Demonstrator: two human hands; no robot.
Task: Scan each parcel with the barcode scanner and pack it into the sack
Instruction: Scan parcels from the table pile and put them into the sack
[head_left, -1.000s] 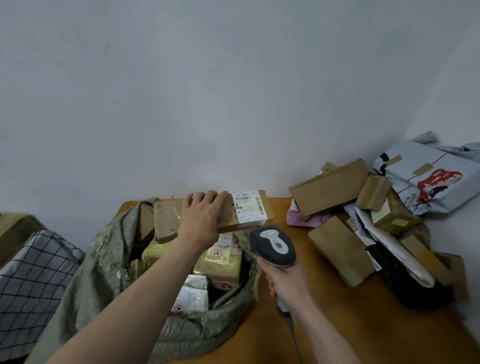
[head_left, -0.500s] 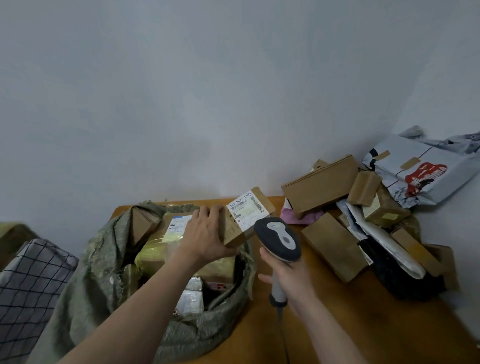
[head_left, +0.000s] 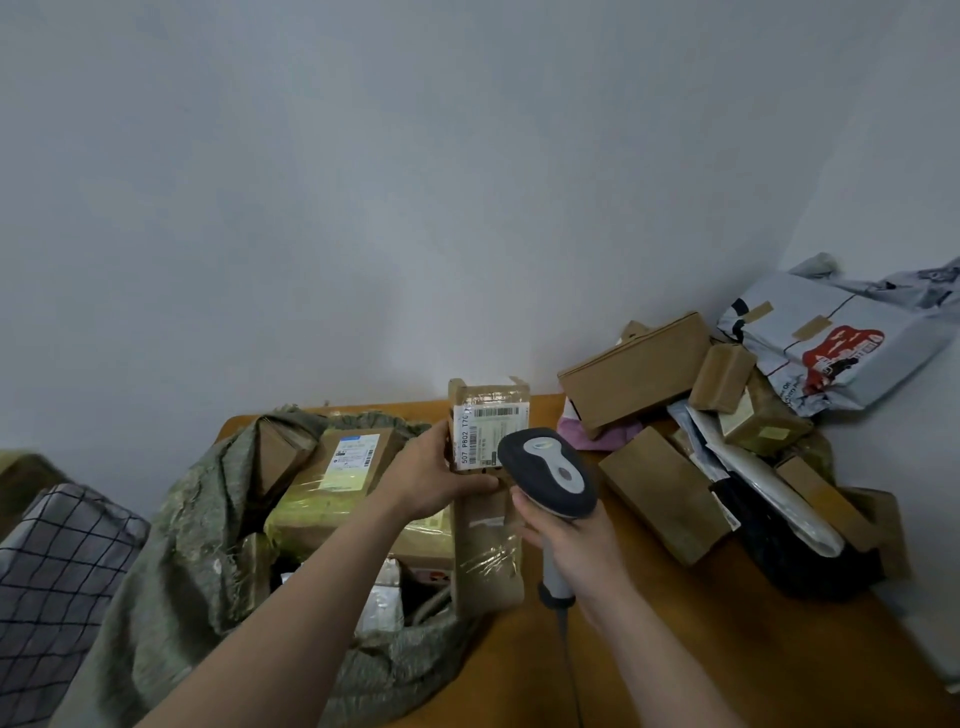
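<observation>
Plain grey wall is filling the upper part of the frame, and a wooden table (head_left: 675, 649) is lying across the lower part. You are working in the lower centre of the head view, the only view given.

Your left hand (head_left: 436, 478) is holding a long brown parcel (head_left: 485, 499) upright by its left edge. The fingers are closing around it, with the thumb lying across the front below the white label (head_left: 485, 434). The label is facing you, and its barcode is showing at the top.

Your right hand (head_left: 576, 545) is wrapping fully around the handle of the barcode scanner (head_left: 545, 473). The scanner head is sitting just beside the label, at its lower right, and is covering part of the parcel. You are probably doing the scan step now; whether the scanner is reading the code, I cannot tell.

At the lower left the green sack (head_left: 197, 545) is standing open, with taped parcels already inside, one of them with a blue label (head_left: 353, 457). The lower end of the held parcel is appearing over the sack's right rim.

At the right of the frame a pile of cardboard boxes (head_left: 634, 374) and a grey mailer bag (head_left: 831, 343) is waiting.

For the next move, after a good reading, you are needing only to tilt the parcel to the left and lower it into the sack's mouth. Room inside is looking tight, so laying it flat may help.
</observation>
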